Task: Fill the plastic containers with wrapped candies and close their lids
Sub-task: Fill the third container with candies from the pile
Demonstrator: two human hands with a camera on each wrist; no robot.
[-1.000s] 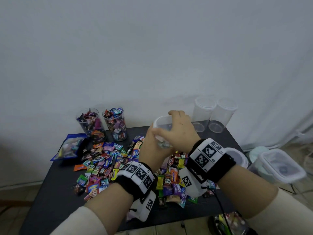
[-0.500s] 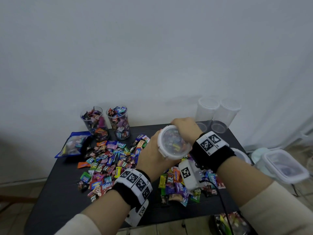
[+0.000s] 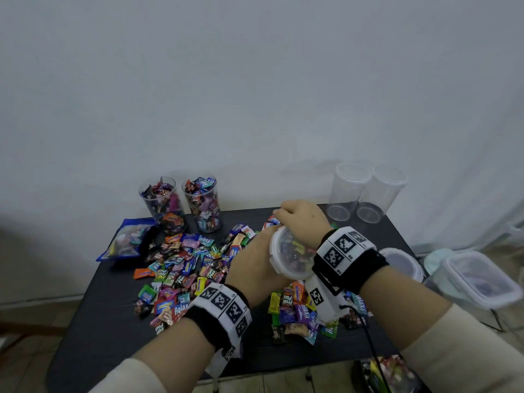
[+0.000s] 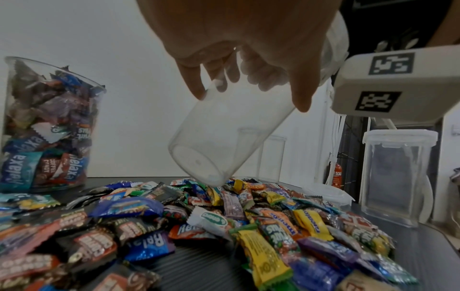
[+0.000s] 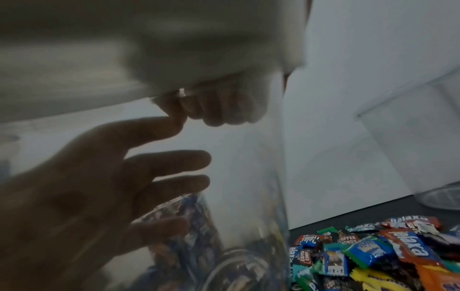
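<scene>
I hold a clear, empty plastic container (image 3: 286, 258) tilted over the candy pile, its white-rimmed lid facing me. My left hand (image 3: 251, 262) grips its left side, thumb and fingers wrapped round the wall (image 4: 219, 137). My right hand (image 3: 300, 219) curls over its far upper side; those fingers (image 5: 214, 108) show through the plastic in the right wrist view. Wrapped candies (image 3: 184, 268) lie spread over the black table (image 3: 107, 321), and the container's base hangs just above them (image 4: 224, 216).
Two candy-filled open containers (image 3: 163, 205) (image 3: 202, 207) stand at the back left beside a blue candy bag (image 3: 124, 239). Two empty lidded containers (image 3: 350, 194) (image 3: 381, 197) stand at the back right. Square lidded boxes (image 3: 479, 276) sit off the table's right edge.
The container went from upright to tilted with its lid turned toward me. Both hands came slightly lower and nearer over the pile, still holding it.
</scene>
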